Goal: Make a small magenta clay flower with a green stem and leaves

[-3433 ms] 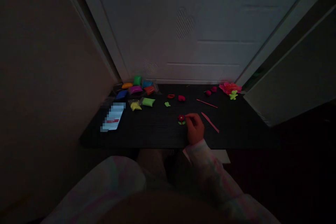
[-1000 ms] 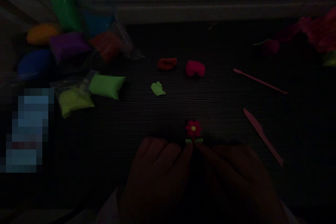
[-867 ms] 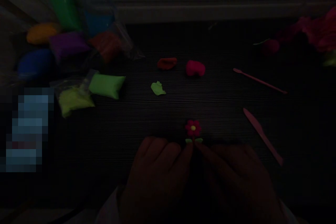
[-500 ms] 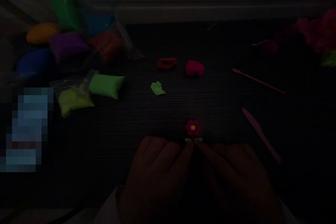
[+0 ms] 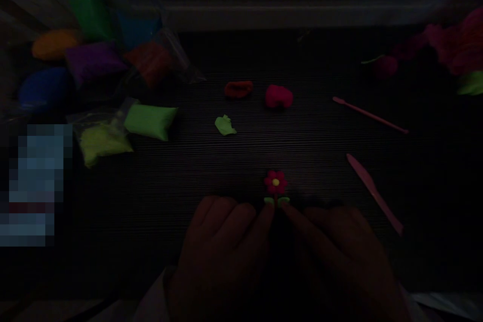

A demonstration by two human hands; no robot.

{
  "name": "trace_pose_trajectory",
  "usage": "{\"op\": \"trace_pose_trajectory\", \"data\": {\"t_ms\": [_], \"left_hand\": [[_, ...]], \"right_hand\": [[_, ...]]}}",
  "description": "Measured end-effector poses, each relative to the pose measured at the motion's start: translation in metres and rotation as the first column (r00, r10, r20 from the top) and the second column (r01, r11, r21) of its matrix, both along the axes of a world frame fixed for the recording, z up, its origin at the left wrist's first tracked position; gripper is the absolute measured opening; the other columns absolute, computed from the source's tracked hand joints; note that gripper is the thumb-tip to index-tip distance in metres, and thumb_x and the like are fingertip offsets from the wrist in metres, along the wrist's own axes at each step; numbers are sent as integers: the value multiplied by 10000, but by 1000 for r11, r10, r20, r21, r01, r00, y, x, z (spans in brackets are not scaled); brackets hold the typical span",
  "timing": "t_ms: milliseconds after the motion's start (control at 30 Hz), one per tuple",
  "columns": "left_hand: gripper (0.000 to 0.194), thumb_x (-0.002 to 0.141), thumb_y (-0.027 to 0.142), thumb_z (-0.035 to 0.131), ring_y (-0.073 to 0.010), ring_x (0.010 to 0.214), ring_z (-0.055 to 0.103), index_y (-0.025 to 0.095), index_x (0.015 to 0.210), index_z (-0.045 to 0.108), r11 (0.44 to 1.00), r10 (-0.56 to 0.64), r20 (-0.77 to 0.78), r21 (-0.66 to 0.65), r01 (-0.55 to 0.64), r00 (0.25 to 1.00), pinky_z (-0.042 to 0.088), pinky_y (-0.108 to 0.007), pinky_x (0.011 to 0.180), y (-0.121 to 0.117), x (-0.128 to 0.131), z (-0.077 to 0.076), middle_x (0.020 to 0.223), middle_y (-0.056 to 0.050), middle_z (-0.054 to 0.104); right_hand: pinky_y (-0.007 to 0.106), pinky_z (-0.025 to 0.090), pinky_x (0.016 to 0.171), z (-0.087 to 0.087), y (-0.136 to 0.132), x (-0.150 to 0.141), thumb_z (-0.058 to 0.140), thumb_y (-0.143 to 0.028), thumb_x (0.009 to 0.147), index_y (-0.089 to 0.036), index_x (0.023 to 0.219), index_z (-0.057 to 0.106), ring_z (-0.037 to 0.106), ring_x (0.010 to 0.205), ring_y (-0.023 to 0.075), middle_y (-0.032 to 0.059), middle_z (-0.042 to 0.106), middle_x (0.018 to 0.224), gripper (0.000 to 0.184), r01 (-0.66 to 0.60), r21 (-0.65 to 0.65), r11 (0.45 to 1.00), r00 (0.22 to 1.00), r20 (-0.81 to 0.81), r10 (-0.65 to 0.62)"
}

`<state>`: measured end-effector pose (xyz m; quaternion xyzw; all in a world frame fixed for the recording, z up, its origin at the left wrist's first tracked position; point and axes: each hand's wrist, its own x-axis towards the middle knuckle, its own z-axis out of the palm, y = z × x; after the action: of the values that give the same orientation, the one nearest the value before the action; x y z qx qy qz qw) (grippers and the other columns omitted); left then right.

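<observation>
A small clay flower [image 5: 275, 182] with dark pink petals, a yellow centre, a reddish-brown stem and two light green leaves lies on the dark table. My left hand [image 5: 226, 241] is closed, its other fingers curled, with one fingertip pressed on the left leaf. On the other side my right hand [image 5: 335, 246] has its index fingertip on the right leaf, the rest of its fingers folded in. The stem's lower end is hidden between the fingertips. Beyond the flower are a light green clay scrap [image 5: 225, 125], a pink clay lump [image 5: 278, 97] and a red clay piece [image 5: 238, 89].
To the right lie a pink plastic knife [image 5: 373, 192] and a thin pink modelling stick [image 5: 370, 114]. Several bags of coloured clay, among them a light green pack [image 5: 150, 122], cover the left. Pink artificial flowers [image 5: 458, 45] stand at the far right. A blurred-out patch covers something at left.
The view has shifted slightly, so everything appears a little further left and up. Both hands stay at the flower's leaves in nearly the same pose.
</observation>
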<state>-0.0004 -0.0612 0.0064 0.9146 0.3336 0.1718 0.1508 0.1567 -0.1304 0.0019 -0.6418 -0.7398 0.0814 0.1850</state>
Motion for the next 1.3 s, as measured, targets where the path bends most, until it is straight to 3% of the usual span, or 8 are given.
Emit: {"op": "trace_pose_trajectory", "data": {"t_ms": [500, 733, 1300], "left_hand": [[226, 831, 199, 433, -145, 623, 449, 160, 979, 600, 1000, -17, -39, 25, 18, 999, 373, -309, 577, 1, 2, -2, 675, -1, 572], [232, 834, 209, 424, -143, 621, 449, 161, 975, 601, 1000, -11, -31, 20, 12, 999, 378, -306, 572, 1, 3, -1, 675, -3, 572], [232, 837, 196, 411, -144, 598, 460, 147, 967, 597, 998, -29, -60, 48, 32, 998, 380, -319, 551, 0, 3, 0, 662, 1, 572]], "right_hand": [[349, 363, 561, 1, 2, -2, 380, -193, 824, -140, 1015, 594, 488, 606, 176, 46, 623, 736, 291, -12, 11, 1000, 996, 86, 11], [327, 383, 587, 2, 0, 0, 413, -161, 806, -113, 1051, 557, 482, 645, 160, 63, 619, 797, 288, -16, 17, 1000, 1000, 6, 16], [335, 353, 552, 1, 3, -3, 374, -187, 826, -144, 992, 608, 469, 603, 166, 44, 617, 733, 290, 1, 17, 1000, 997, 83, -2]]}}
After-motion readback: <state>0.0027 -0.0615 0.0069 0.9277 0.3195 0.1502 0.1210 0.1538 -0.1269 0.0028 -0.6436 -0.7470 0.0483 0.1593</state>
